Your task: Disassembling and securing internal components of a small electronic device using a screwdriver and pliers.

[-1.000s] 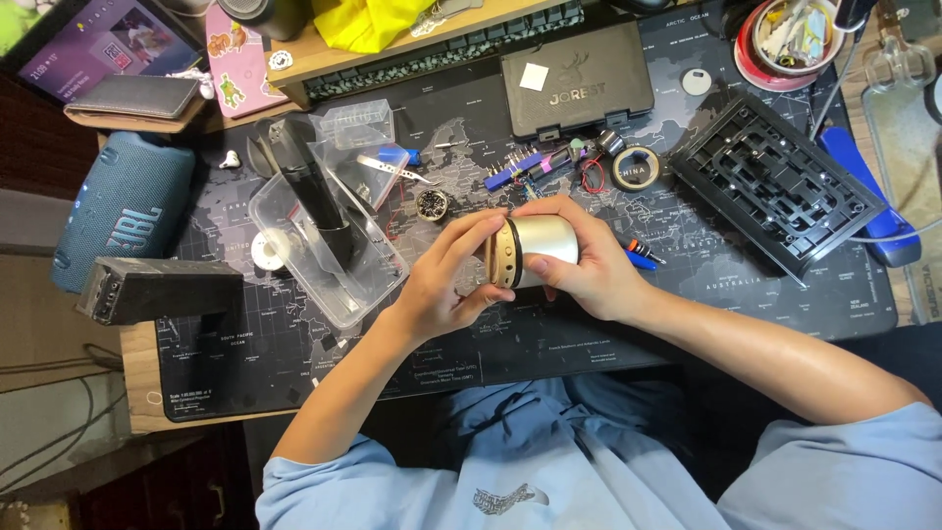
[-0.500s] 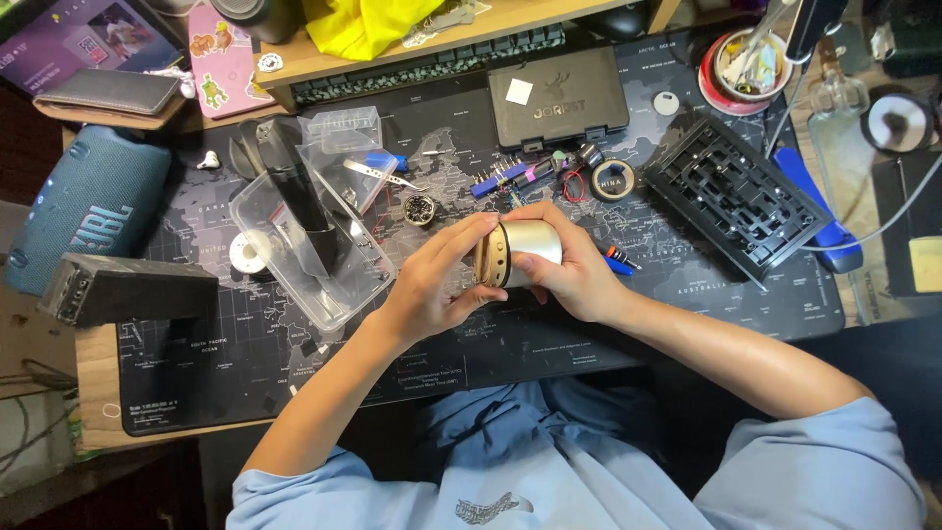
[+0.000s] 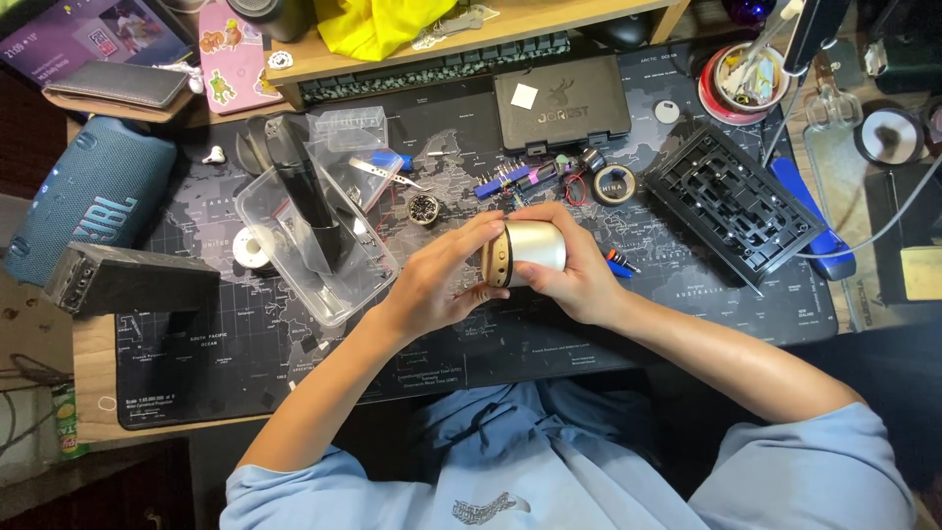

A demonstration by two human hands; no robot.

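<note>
A small silver cylinder (image 3: 531,247) with a tan end cap is held over the middle of the dark desk mat (image 3: 324,363). My right hand (image 3: 579,275) wraps around its body from the right. At its left end, my left hand (image 3: 442,280) has its fingers on the tan cap. Both forearms reach up from my blue shirt at the bottom of the view.
A clear plastic box (image 3: 319,231) holding a black tool lies to the left. Beyond it are a blue speaker (image 3: 83,201) and a black block (image 3: 128,280). A black keyboard frame (image 3: 736,201), a tape roll (image 3: 614,184), small tools and a black case (image 3: 561,103) lie behind.
Both hands keep the cylinder between them with little shift. The head camera has drifted, so the desk sits slightly lower and further right in view.
</note>
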